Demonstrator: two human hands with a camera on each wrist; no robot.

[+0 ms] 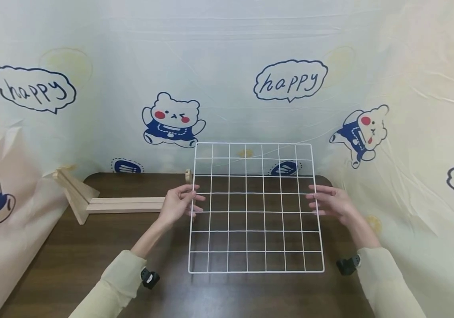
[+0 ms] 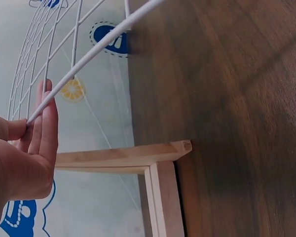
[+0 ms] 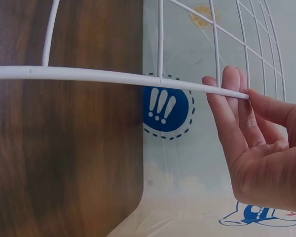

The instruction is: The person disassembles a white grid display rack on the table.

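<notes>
A white wire grid panel (image 1: 246,212) is held up over the table, facing me, between both hands. My left hand (image 1: 177,203) holds its left edge, and in the left wrist view the thumb (image 2: 15,129) pinches the edge rod against the fingers. On the opposite side, my right hand (image 1: 334,202) grips the right edge, thumb on one side of the rod and fingers spread behind it, as the right wrist view shows. Behind the left hand lies a pale wooden stand (image 1: 125,205) with a long bar and a slanted end piece; the hand and panel partly cover it.
The dark wooden table (image 1: 227,296) runs back to a curtain (image 1: 227,53) printed with bears and "happy" bubbles. More of this cloth closes in both sides. Each wrist wears a small black camera (image 1: 149,278).
</notes>
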